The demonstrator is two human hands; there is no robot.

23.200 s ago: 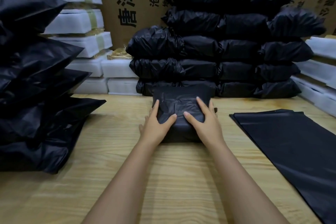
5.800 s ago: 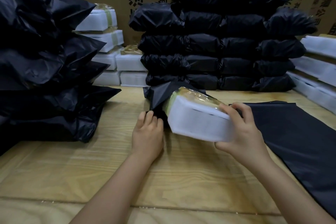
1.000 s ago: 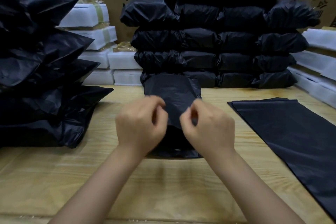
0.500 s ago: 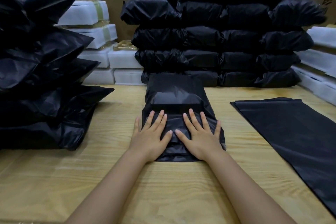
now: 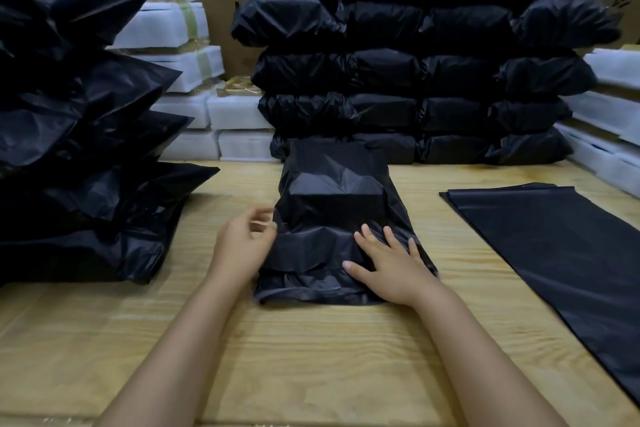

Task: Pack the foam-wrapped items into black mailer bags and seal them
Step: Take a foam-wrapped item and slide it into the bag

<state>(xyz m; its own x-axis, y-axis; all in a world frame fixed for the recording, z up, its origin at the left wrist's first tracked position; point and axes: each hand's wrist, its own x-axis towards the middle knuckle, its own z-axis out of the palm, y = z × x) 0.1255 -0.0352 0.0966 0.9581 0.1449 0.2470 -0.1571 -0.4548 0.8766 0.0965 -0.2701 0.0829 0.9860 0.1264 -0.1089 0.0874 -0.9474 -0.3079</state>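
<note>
The filled black mailer bag (image 5: 332,204) is lying in the middle of the wooden table (image 5: 311,357), just in front of the stack of packed bags (image 5: 415,80). Its long axis is running straight away from the person, with the boxy bulge of the hidden item sitting toward the far end and the slack, crumpled end pointing back at the person. The right hand (image 5: 388,267) is pressing flat on that near part, fingers straight and spread. The left hand (image 5: 240,246) is hovering at the bag's left edge, blurred; its fingers are looking loosely curled, but I cannot tell whether they are pinching plastic. The step is probably sealing: it is worth smoothing the slack toward the item, pushing the air out, and folding the near end squarely across the short axis so the closure is meeting flat plastic, not wrinkles
</note>
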